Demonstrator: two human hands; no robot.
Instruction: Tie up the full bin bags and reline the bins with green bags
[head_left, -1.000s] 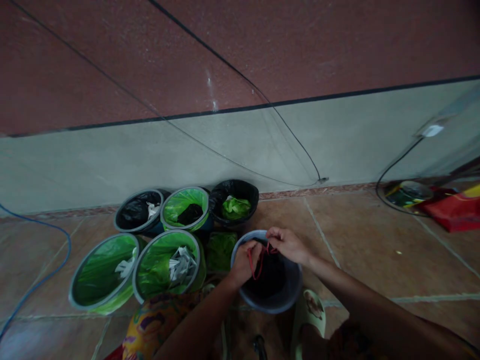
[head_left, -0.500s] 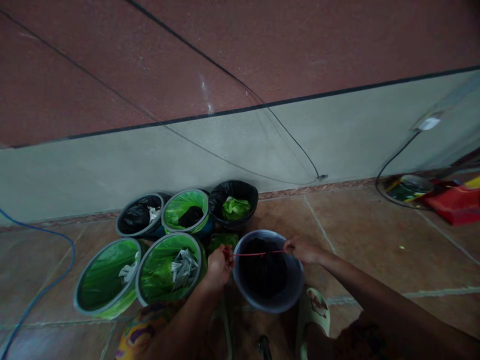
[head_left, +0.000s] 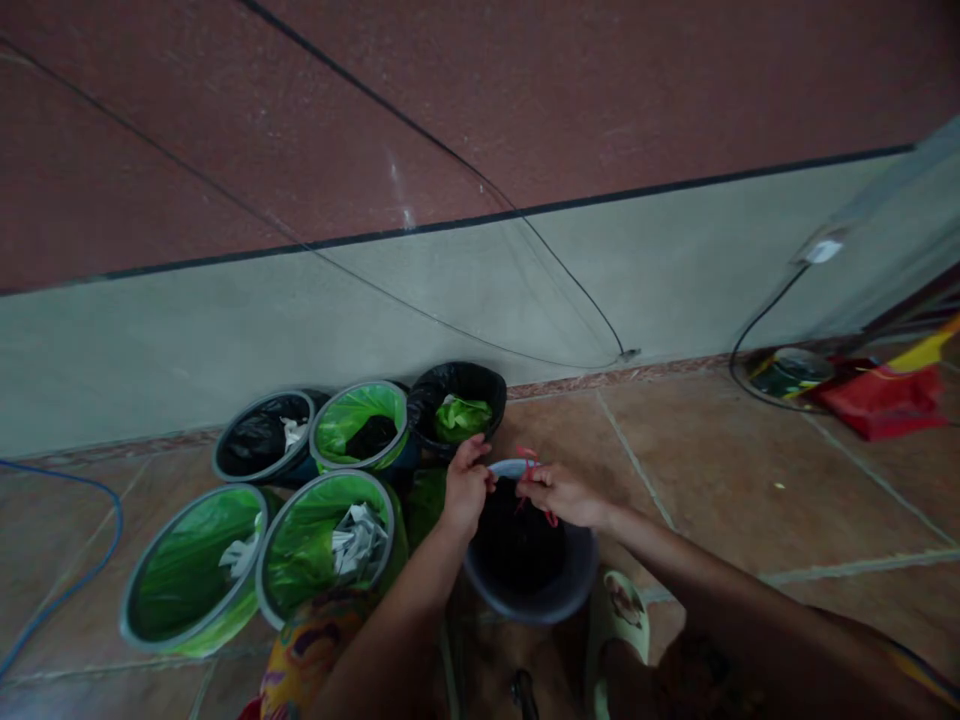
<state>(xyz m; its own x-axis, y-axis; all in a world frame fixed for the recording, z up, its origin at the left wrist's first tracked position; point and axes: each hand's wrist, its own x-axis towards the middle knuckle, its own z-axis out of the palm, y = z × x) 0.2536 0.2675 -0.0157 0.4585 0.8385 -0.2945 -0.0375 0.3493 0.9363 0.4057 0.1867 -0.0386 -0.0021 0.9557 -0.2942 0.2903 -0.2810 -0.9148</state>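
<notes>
A grey bin [head_left: 551, 592] lined with a black bag stands on the tiled floor right in front of me. Both hands hover over its far rim. My left hand [head_left: 465, 490] pinches something small at the rim, fingers closed. My right hand [head_left: 559, 492] is closed on a thin red string [head_left: 531, 462] that loops above and below its fingers. The bag's inside [head_left: 517, 540] looks dark; its contents cannot be made out.
Several lined bins cluster to the left: two with green liners [head_left: 187, 560] [head_left: 326, 540] holding crumpled paper, then a black-lined one [head_left: 259, 445], a green one [head_left: 360, 425] and a black one [head_left: 459, 400] against the wall. Cables run along the wall. Red items [head_left: 874, 400] lie far right. A sandal [head_left: 619, 605] sits below.
The red string was stretched taut between my hands across the bin half a second ago. Now both hands have come together at the far rim, with the string bunched in my right hand.
</notes>
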